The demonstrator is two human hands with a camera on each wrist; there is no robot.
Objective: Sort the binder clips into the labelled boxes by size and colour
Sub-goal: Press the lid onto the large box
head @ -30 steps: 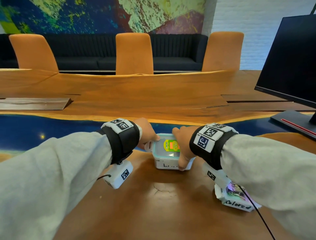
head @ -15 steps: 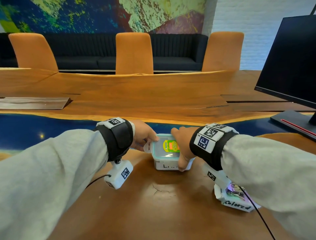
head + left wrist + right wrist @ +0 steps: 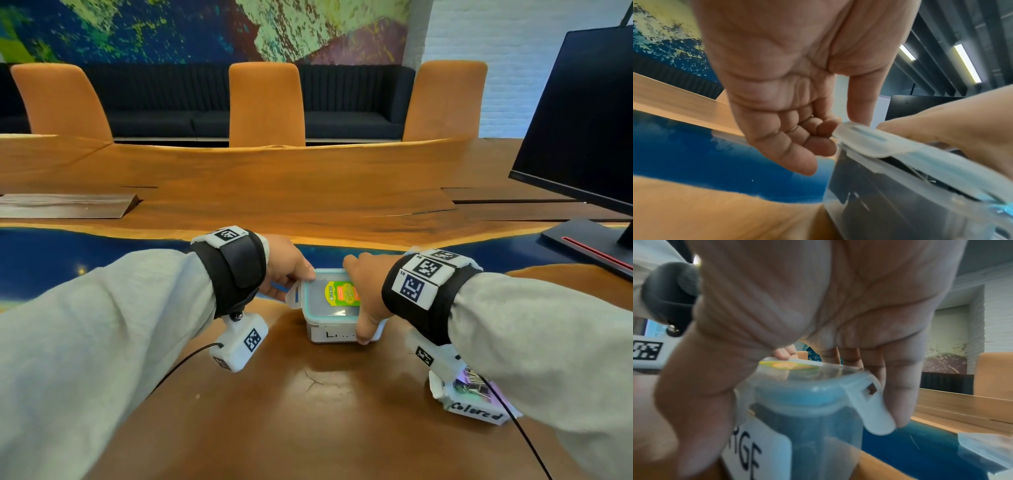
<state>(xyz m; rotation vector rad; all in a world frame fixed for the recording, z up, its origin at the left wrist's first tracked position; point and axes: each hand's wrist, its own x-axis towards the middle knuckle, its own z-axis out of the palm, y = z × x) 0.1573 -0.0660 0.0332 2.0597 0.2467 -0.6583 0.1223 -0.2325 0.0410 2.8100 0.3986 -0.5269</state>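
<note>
A clear box (image 3: 329, 337) with a "LARGE" label (image 3: 756, 451) stands in the middle of the table, its lid (image 3: 320, 310) on top. Dark clips (image 3: 869, 186) show through its wall. My left hand (image 3: 291, 270) pinches the lid's left flap (image 3: 875, 139), which sticks out sideways, thumb on top and curled fingers under its edge. My right hand (image 3: 366, 291) grips the box from the right. Its thumb runs down the front wall and its fingers lie on the right flap (image 3: 869, 405). An open box labelled "Colored" (image 3: 476, 411) with coloured clips sits under my right forearm, partly hidden.
A black monitor (image 3: 582, 120) on its base (image 3: 589, 246) stands at the right. A blue resin strip (image 3: 102, 260) crosses the wooden table (image 3: 308, 192) behind the boxes. Orange chairs (image 3: 267, 102) line the far edge. A clear plastic piece (image 3: 986, 447) lies right of the box.
My left wrist has shifted slightly left and turned while its fingers stay at the left flap. The right hand and both boxes have not moved.
</note>
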